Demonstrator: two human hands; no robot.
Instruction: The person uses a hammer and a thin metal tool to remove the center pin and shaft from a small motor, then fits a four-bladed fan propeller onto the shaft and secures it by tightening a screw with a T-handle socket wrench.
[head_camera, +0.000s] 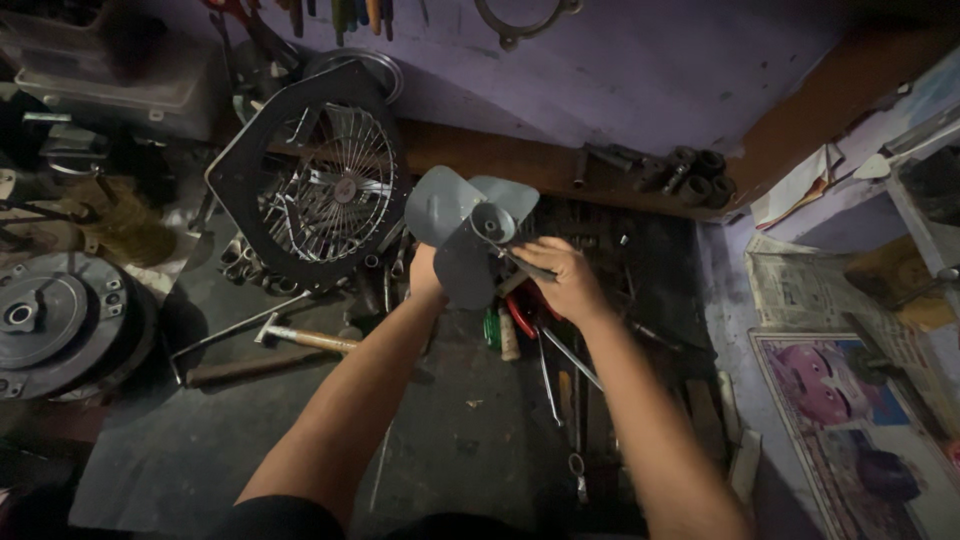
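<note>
Our left fingers (425, 272) clamp the grey fan blade (462, 225); our right fingers (556, 268) grip a tool (528, 267) at its hub, above the crowded bench (250, 440).

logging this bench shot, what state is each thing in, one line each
fan blade: off its fan, held up over the bench
left hand: grip shut on the fan blade from behind
right hand: grip shut on a thin tool at the hub
fan guard: detached, leaning on the wall
hammer: lying flat, untouched
</note>
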